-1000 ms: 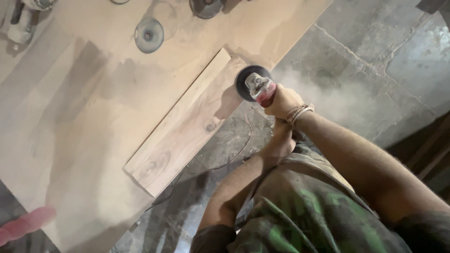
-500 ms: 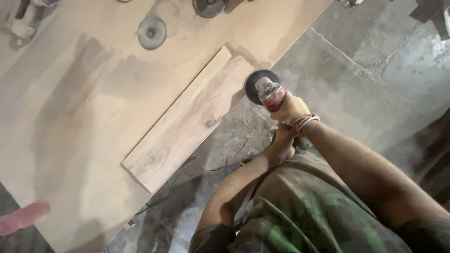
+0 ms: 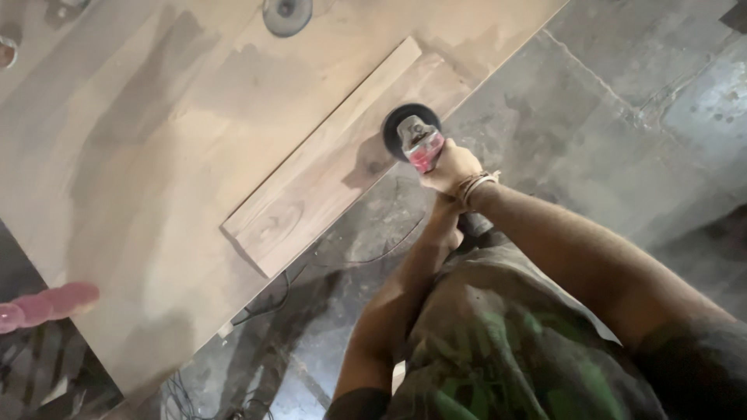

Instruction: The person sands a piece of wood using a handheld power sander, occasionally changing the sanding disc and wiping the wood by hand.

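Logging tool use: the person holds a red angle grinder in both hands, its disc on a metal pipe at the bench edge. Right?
Not quite. The head view shows the angle grinder, right hand gripping it, with its disc on a wooden plank, not a metal pipe. The rest stands.

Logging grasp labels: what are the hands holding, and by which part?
An angle grinder: the right hand grips its red body behind the disc; the left hand sits at its rear end, mostly hidden.

Setting: a woodworking workshop. Evidence: broad, dust-coated pale wooden sheet surface carrying a long, rough brown timber plank; red-bodied angle grinder with black round disc; spare grey round sanding disc lying at the far edge. Stained, cracked grey concrete floor with black power cable trailing across it.
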